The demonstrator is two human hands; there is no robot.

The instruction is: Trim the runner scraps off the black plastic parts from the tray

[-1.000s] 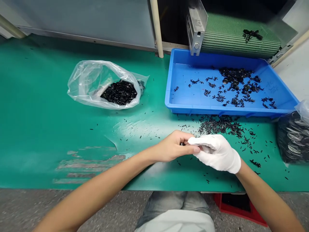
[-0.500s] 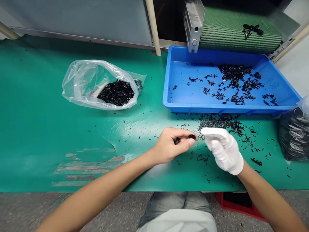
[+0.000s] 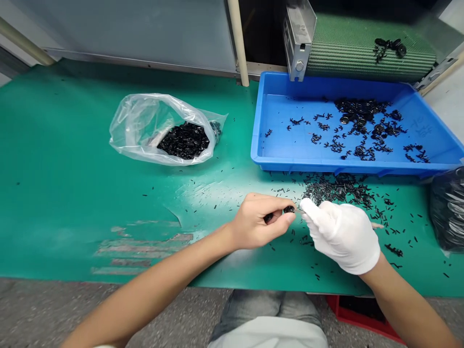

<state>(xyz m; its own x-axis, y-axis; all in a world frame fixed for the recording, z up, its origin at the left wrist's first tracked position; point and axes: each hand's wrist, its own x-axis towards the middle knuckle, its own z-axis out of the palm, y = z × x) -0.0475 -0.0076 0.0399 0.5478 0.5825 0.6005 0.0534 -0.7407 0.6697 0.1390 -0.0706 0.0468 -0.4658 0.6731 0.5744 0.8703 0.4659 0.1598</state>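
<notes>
My bare left hand [image 3: 261, 221] pinches a small round black plastic part [image 3: 289, 209] between thumb and fingertips. Another black piece [image 3: 268, 217] is tucked inside its curled fingers. Just right of it, my right hand [image 3: 339, 234], in a white glove, is closed around a thin stick-like tool. The tool's pale, tapered end [image 3: 377, 225] sticks out behind the glove, and its slim tip points at the part in my left hand. Most of the tool is hidden by the glove. Beyond the glove lies a heap of short black plastic slivers [image 3: 337, 190] on the green mat.
A blue tray [image 3: 344, 166] holding black parts and branching scraps stands at the back right, below a green conveyor belt [image 3: 348, 53]. An open clear bag [image 3: 126, 128] of black parts lies left. Another filled bag [image 3: 449, 210] sits at far right; a red bin [image 3: 357, 321] is below.
My right hand has turned from a flatter, folded pose to a closed grip, with the tool now visible. My left hand stays nearly in place. The whole view has shifted slightly.
</notes>
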